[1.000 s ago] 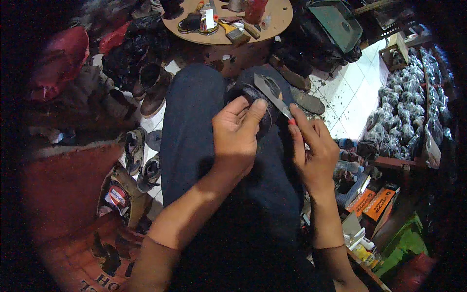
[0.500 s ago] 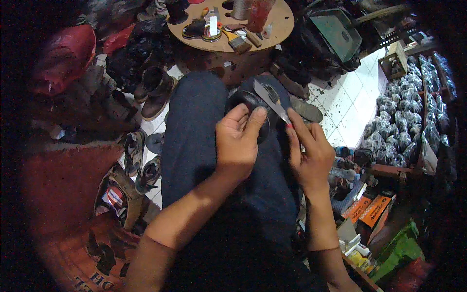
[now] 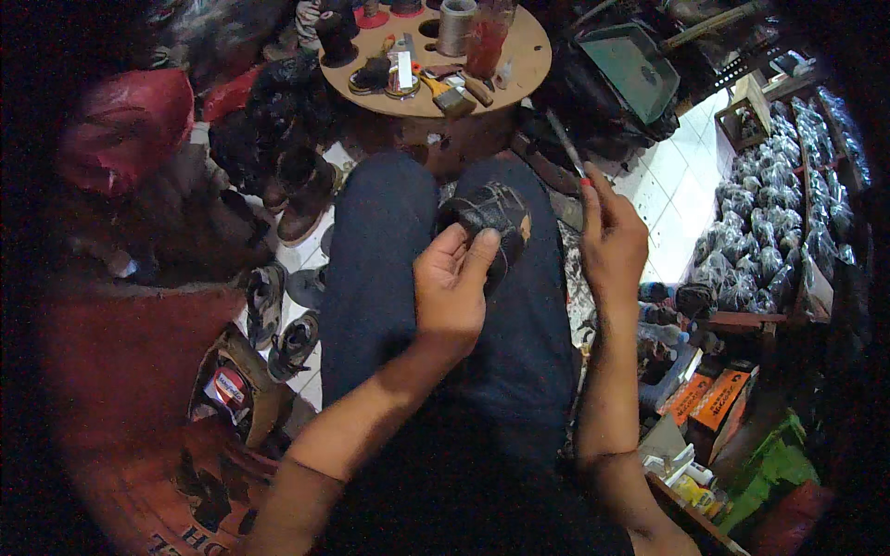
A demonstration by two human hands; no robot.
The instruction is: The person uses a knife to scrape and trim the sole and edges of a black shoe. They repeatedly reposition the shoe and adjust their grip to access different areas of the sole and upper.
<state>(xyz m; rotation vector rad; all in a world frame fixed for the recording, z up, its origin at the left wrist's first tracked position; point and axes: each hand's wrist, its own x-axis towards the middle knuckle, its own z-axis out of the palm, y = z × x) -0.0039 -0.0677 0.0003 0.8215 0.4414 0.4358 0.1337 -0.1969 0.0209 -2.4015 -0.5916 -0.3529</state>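
Observation:
My left hand (image 3: 451, 292) is closed on a black leather shoe (image 3: 501, 208) over my right knee (image 3: 538, 236), thumb on top and fingers curled at its near left side. The shoe has stitched seams and a tan patch on its right side. My right hand (image 3: 614, 232) grips a knife (image 3: 565, 137) with a red handle. It is held up to the right of the shoe, apart from it, blade pointing up and away from me.
A round wooden table (image 3: 389, 102) ahead holds spools, brushes and tins. Boots (image 3: 301, 190) and shoes (image 3: 295, 343) lie on the tiled floor (image 3: 677, 176) at left. A dustpan (image 3: 621, 69) stands back right. Bagged items (image 3: 751, 232), orange boxes (image 3: 718, 408) and a red sack (image 3: 130, 125) flank me.
My right hand has lifted the knife off the shoe and moved it up and to the right. My left hand still holds the shoe, and the camera view has shifted slightly.

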